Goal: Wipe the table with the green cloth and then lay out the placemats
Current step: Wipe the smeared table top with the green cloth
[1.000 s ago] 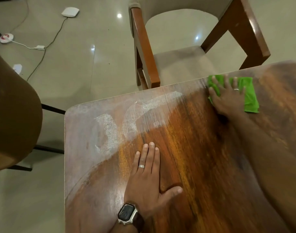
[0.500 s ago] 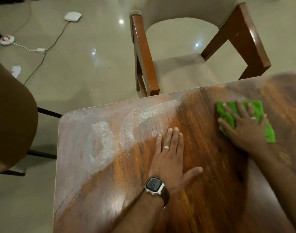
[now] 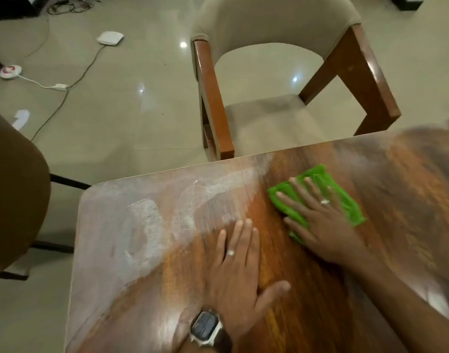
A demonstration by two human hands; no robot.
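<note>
Two hands are laid flat on the wooden table. Nearest, the left hand (a watch is worn on its wrist) is pressed palm-down with straight fingers and nothing held; it is judged to be serving as a brace. Just beyond and to its right, the green cloth is pinned to the tabletop under the right hand, whose fingers are spread straight across it rather than curled round it. A cloudy whitish film is seen on the corner to the left of both hands, so the wiping is judged unfinished. For a good result, even pressure should be kept through the whole palm, and overlapping strokes should be carried leftward into that film and out to the rounded corner, with the cloth kept flat so it is not bunched. Past the far edge a cushioned chair is drawn up, and cables are trailed over the floor. No placemats are shown.
</note>
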